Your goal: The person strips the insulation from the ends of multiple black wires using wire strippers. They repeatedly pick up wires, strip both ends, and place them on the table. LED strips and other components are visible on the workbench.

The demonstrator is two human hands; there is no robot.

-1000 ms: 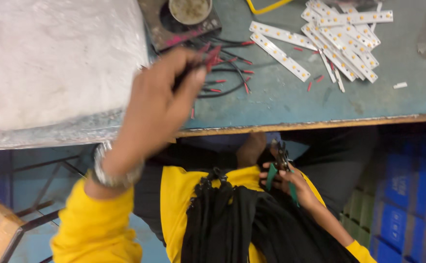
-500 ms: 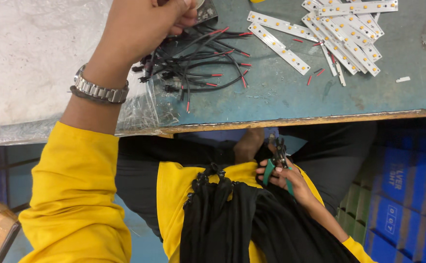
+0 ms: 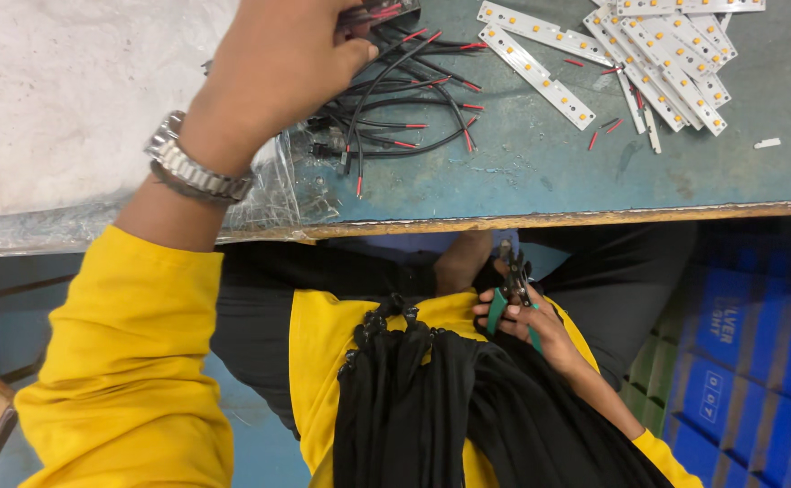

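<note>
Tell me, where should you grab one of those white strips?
By its long edges near the middle, coming from above. The strips lie flat on the table, thin and narrow; the lone left one is easiest, apart from the pile.

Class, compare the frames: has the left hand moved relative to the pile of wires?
Yes. The left hand has travelled along the bench top toward its far side, now grasping the black wires at the pile's far end.

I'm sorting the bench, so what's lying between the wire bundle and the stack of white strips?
In the head view, between the black wires and the stacked white LED strips, two separate white strips lie on the bench, with cut red bits nearby.
</note>
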